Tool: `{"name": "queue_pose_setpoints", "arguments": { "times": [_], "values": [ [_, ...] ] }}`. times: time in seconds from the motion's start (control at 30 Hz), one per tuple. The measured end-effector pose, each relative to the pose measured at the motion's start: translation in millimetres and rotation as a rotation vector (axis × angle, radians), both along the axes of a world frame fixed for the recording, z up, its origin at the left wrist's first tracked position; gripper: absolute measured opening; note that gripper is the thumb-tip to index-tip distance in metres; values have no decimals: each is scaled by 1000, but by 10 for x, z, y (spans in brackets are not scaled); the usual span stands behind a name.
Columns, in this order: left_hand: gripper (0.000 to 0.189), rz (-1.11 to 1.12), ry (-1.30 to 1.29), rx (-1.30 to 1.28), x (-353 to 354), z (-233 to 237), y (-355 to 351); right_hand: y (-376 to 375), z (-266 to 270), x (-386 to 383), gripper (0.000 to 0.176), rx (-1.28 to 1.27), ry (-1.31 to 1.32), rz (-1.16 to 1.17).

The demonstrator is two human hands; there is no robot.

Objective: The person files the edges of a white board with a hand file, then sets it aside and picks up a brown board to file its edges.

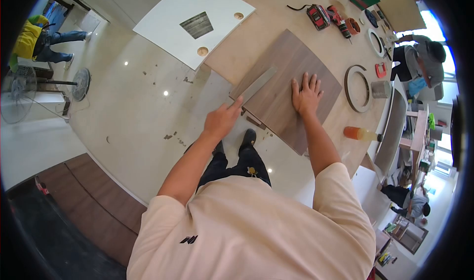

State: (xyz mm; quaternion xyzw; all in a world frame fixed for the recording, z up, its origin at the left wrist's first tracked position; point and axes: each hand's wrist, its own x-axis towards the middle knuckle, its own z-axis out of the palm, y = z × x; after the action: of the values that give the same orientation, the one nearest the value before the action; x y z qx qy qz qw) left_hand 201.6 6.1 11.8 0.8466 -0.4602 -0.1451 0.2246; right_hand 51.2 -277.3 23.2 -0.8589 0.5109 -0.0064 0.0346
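My left hand (224, 118) is closed around the near end of a long grey flat file (257, 88). The file slants up and to the right, its blade at the left edge of a brown wood-grain board (282, 80) and partly over its face. My right hand (307, 95) lies flat on this board, fingers spread, right of its middle. The board rests on the workbench, its lower left side reaching past the bench edge. What the palm covers is hidden.
A white panel (192, 20) with round holes overhangs the workbench (237, 48). A red cordless drill (340, 23), a battery (318, 17), an edging-tape roll (358, 88), a tin can (380, 89) and an orange bottle (362, 134) stand around. Other people work left and right.
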Motion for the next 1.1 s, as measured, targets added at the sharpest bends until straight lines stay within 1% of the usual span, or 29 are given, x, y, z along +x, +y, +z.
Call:
{"name": "queue_pose_setpoints", "arguments": {
  "times": [0.1,0.2,0.3,0.37,0.4,0.5,0.53,0.6,0.67,0.7,0.73,0.8,0.87,0.93,0.97,1.03,1.07,1.1],
  "values": [
    [44,85,69,27,36,-18,592,-19,-15,45,75,-1,-3,-3],
    [44,91,6,45,30,-107,620,42,-46,5,75,-8,-3,-1],
    [45,47,27,-34,33,-104,72,34,-31,9,75,-12,-7,-4],
    [45,32,15,-42,39,-37,70,0,-47,-14,75,-20,5,10],
    [45,29,12,-40,24,-2,90,-1,-23,-8,74,-22,6,7],
    [44,91,118,115,40,16,643,23,-37,33,74,-19,-5,-9],
    [44,77,119,95,-11,-30,645,41,-42,5,74,-21,-4,-7],
    [44,62,100,34,17,-114,465,30,-39,15,74,-27,-6,2],
    [45,39,88,19,-3,-29,13,41,-20,13,73,-22,-7,-4],
    [45,28,83,7,-26,13,-122,45,-24,-12,73,-23,-11,-4],
    [45,17,88,22,-57,42,-88,34,-55,-41,73,-25,-14,2],
    [46,25,98,50,-144,75,127,-20,-64,-18,72,-28,-22,4],
    [51,124,183,42,-209,22,618,9,-59,-15,71,-19,-15,3],
    [54,288,193,-119,-263,-93,1129,24,-70,0,68,-49,-16,38],
    [53,334,272,-174,-286,-120,1342,44,-74,-18,67,-63,-13,50],
    [50,417,421,-300,-261,-117,1658,48,-171,-66,61,-86,-56,285],
    [49,486,567,-300,-245,-111,1780,21,-229,-77,59,-96,-74,394],
    [47,551,716,-298,-232,-87,1885,98,-189,14,56,-10,-155,512]
  ]
}}
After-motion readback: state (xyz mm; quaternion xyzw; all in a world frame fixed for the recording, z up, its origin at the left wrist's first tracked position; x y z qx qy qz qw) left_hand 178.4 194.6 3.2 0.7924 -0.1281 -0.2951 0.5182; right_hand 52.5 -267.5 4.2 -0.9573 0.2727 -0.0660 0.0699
